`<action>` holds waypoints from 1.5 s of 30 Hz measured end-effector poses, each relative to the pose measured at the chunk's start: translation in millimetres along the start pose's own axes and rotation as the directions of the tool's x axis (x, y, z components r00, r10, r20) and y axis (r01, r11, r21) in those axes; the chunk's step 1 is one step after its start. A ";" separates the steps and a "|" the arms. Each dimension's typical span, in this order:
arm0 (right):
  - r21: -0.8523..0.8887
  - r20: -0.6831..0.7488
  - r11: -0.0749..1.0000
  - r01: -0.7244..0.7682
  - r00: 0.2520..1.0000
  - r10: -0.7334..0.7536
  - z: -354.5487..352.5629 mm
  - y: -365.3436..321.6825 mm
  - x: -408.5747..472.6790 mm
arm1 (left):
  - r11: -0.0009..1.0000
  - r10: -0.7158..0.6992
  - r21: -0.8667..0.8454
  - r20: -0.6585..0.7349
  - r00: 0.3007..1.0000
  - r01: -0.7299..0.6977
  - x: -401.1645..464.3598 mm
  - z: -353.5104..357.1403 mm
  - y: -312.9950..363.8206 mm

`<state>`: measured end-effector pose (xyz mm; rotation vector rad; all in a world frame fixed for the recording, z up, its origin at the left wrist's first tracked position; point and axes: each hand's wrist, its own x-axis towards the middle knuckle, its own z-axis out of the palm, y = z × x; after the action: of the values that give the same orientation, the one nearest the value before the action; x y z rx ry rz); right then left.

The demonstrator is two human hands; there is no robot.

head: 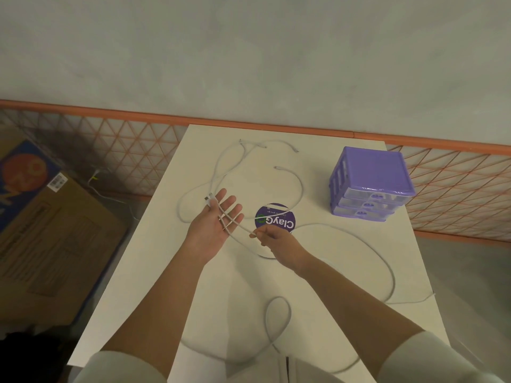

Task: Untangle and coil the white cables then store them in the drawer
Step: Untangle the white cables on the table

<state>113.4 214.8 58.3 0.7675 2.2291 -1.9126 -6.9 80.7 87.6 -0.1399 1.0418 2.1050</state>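
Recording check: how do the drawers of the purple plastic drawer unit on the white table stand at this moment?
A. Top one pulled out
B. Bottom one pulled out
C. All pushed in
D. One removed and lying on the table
C: the purple plastic drawer unit shows three clear drawer fronts flush in a stack, while the right hand pinches the white cable strung across the open left hand.

Both arms reach forward, forearms bare. The left hand (214, 225) lies palm up, fingers straight and spread. The right hand (272, 238) sits just beside it, fingertips apparently pinched together, knuckles turned away.
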 end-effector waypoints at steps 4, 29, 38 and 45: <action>0.008 -0.010 1.000 -0.014 1.000 0.014 -2.0 -4.0 -1.9 | 1.000 -0.013 -0.016 -0.057 0.998 0.012 1.8 0.7 -1.1; -0.682 -0.147 0.731 0.025 0.974 -0.171 -74.8 5.2 -29.8 | 0.950 0.046 -0.283 -0.302 0.952 -0.135 16.5 -23.1 4.1; -0.885 -0.014 0.449 0.123 0.956 -0.292 -72.5 36.2 -23.9 | 0.901 0.051 -0.391 -0.333 0.941 -0.188 17.0 -25.3 -2.0; -0.938 0.024 0.309 0.159 0.916 -0.400 -77.9 41.9 -19.1 | 0.906 0.049 -0.376 -0.360 0.932 -0.193 18.3 -31.6 -0.4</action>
<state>167.0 286.3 44.1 0.3542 3.1206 -0.2364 -26.5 68.9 59.1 -0.6868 0.8011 2.4501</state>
